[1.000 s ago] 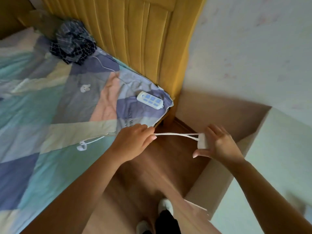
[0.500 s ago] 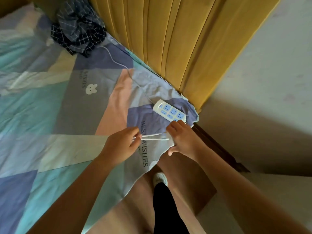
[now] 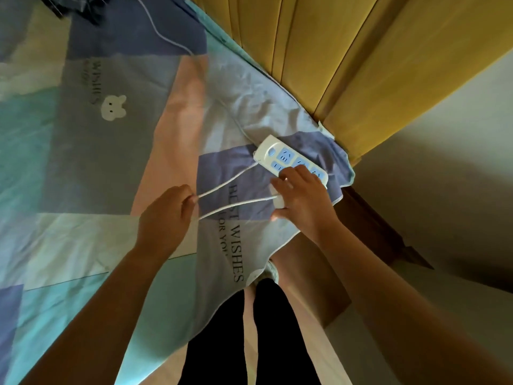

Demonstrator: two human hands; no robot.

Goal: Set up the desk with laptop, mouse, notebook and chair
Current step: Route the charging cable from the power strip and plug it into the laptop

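A white power strip (image 3: 280,155) with blue sockets lies on the bed near its corner, its own thin cord trailing up across the sheet. My right hand (image 3: 301,198) holds a white charger plug (image 3: 278,202) against the strip's near end, fingers covering part of the sockets. My left hand (image 3: 166,215) pinches a doubled white charger cable (image 3: 230,205) that runs to the plug. No laptop, mouse, notebook or chair is in view.
The bed (image 3: 83,162) wears a patchwork sheet in teal, blue, pink and grey with printed words. A yellow padded headboard (image 3: 347,56) stands behind it. Dark checked cloth (image 3: 83,9) lies at the top left. My legs (image 3: 249,343) stand on wooden floor beside a pale wall (image 3: 458,134).
My view has moved in over the bed. My right hand carried the plug from beside the bed up onto the power strip; my left hand kept its pinch on the cable.
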